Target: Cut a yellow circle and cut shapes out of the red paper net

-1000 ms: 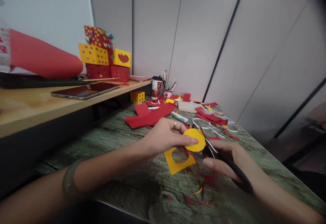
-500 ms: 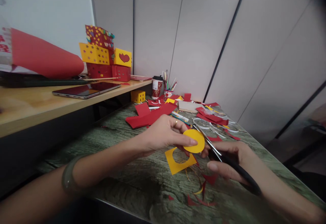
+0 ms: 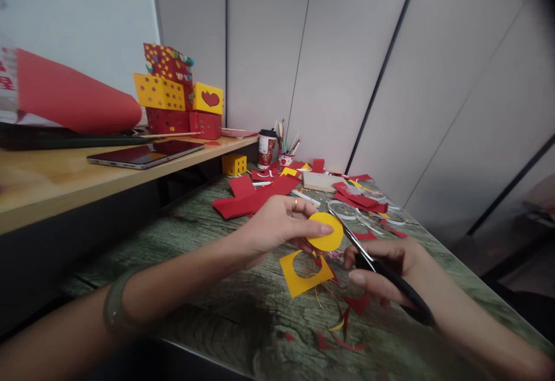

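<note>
Disc (image 3: 327, 242) pinched in the left hand (image 3: 277, 228), right hand (image 3: 410, 261) curled round the scissors (image 3: 385, 276): turn the disc, not the blades (image 3: 351, 239), for smoothness!

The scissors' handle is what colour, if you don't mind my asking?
The scissors' handle is black, seen best in the head view.

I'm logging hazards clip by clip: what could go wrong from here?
The scissors in the right hand lie open or shut right by the edge of the yellow disc, close to the thumb of the left hand; a slip might nick it. The left hand only pinches the disc, so a loose grip could let it twist, perhaps spoiling its round outline.
</note>
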Action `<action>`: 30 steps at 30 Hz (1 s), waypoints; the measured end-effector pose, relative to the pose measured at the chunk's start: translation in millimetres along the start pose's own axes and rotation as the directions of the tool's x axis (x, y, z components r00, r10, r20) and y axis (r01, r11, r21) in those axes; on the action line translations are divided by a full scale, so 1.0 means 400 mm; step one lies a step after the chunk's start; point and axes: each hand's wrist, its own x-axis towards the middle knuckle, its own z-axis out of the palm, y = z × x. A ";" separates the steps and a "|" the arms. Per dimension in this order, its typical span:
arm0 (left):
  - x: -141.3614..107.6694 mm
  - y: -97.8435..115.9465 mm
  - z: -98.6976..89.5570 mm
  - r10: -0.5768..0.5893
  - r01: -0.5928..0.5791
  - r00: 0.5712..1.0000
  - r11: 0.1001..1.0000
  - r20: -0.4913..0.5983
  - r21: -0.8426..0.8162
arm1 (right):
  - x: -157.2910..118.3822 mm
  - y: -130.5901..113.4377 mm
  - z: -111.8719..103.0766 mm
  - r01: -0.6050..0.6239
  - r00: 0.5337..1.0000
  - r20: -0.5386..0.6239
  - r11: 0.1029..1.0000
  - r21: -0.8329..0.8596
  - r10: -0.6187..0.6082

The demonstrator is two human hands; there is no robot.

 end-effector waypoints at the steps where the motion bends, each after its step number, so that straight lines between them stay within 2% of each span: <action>1: 0.000 -0.003 0.003 0.020 -0.020 0.999 0.999 -0.034 -0.025 | 0.002 0.000 0.003 -0.009 1.000 -0.004 1.000 0.014 0.009; 3: -0.002 -0.007 0.009 0.057 -0.062 0.995 0.997 -0.085 -0.051 | 0.007 -0.003 0.009 -0.015 1.000 -0.013 0.999 0.041 0.015; 5: -0.005 -0.011 0.015 0.065 -0.069 0.994 0.997 -0.083 -0.046 | 0.010 -0.009 0.015 -0.001 1.000 -0.020 0.998 0.061 0.003; 11: -0.008 -0.013 0.023 0.015 -0.012 0.998 0.999 -0.057 0.052 | 0.009 -0.019 0.020 0.048 0.999 0.006 0.989 0.139 -0.050; 15: -0.007 -0.010 0.025 0.011 -0.010 0.996 1.000 -0.086 0.014 | 0.011 -0.018 0.015 0.085 0.996 0.026 0.986 0.140 -0.090; 19: -0.006 -0.009 0.024 0.027 -0.028 0.997 0.999 -0.065 -0.015 | 0.012 -0.017 0.012 0.098 0.993 0.046 0.986 0.133 -0.105; 24: -0.003 -0.015 0.017 0.059 -0.062 0.992 0.998 -0.114 -0.023 | 0.009 -0.014 0.009 0.119 0.990 0.060 0.985 0.122 -0.127; 30: -0.003 -0.016 0.015 0.039 -0.039 0.997 0.999 -0.073 0.002 | 0.006 -0.014 0.012 0.090 0.993 0.062 0.991 0.098 -0.097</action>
